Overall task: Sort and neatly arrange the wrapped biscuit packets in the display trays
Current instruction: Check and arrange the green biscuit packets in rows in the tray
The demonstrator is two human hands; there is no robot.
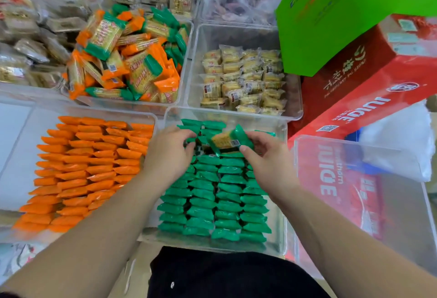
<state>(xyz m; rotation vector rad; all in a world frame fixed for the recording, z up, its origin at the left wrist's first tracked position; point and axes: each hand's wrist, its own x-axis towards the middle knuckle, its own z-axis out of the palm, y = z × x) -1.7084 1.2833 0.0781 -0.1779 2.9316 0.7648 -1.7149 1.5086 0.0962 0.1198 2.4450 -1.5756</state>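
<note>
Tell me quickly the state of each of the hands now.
Left hand: curled over the arranged green packets; grip cannot be told.
Right hand: closed, holding one loose green packet.

Clear glossy plastic tray [282, 179], shiny green foil-like packets [212, 193], shiny orange packets [78, 170], glossy red cardboard box [369, 89]

orange packets [80, 170], green packets [212, 198], red box [369, 80]

Two bare forearms reaching forward side by side, left hand [169, 153] palm down, fingers curled downward, any grip unclear, right hand [267, 163] near it, thumb and curled fingers pinching a tilted green biscuit packet [225, 141]
</note>
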